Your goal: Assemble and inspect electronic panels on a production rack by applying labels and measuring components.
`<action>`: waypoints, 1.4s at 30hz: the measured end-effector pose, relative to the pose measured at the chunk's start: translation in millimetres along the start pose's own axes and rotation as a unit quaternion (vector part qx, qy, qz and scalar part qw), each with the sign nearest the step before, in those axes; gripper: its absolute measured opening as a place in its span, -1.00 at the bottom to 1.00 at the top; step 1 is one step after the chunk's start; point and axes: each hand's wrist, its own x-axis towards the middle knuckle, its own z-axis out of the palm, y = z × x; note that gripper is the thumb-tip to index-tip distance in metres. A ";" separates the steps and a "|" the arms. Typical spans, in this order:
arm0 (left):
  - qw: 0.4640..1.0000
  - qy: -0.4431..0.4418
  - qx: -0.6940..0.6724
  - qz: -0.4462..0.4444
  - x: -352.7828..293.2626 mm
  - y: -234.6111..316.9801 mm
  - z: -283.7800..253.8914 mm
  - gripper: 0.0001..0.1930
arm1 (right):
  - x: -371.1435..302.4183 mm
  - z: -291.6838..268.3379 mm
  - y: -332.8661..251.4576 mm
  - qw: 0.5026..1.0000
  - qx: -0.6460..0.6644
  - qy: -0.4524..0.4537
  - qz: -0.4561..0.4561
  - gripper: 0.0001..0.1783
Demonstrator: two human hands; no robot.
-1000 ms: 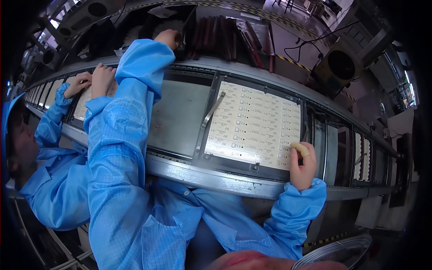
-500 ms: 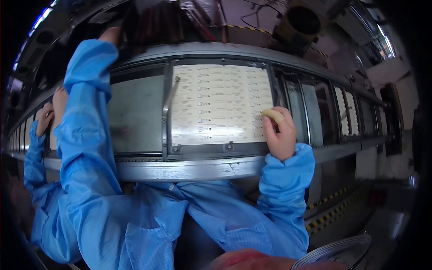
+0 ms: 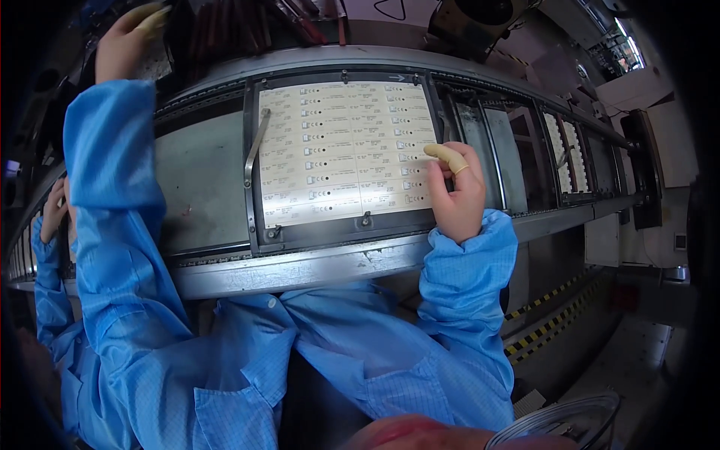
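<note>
A white panel [image 3: 341, 161] of printed label-like strips lies in a dark frame [image 3: 249, 180] on a conveyor. At its right edge is my right hand [image 3: 459, 199], with a pale finger cot [image 3: 450, 157] on the index finger. That finger curves over the strips, its tip apart from the thumb, and nothing shows between them. I cannot tell whether the fingertip touches the panel. My left hand [image 3: 126, 43] reaches far left over a dark area beyond the rail. A yellowish finger cot [image 3: 152, 21] shows on it; what its fingertips hold, if anything, is unclear.
A metal lever [image 3: 256, 148] sits along the frame's left side. The conveyor's near rail [image 3: 315, 268] runs between me and the panel. At far left is another person's hand [image 3: 54, 214]. Dark reddish strips [image 3: 247, 26] lie beyond the far rail. More framed panels [image 3: 564, 154] stand farther right.
The view has shifted, so the panel appears higher and farther left. My left hand has come out from behind its sleeve, farther up and left. My right hand stays at the panel's right edge.
</note>
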 end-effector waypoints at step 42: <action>0.789 -0.551 0.120 0.244 -227.2 54.9 125.1 -0.83 | -5.8 -30.2 5.4 0.973 -0.080 -0.217 0.020 -0.83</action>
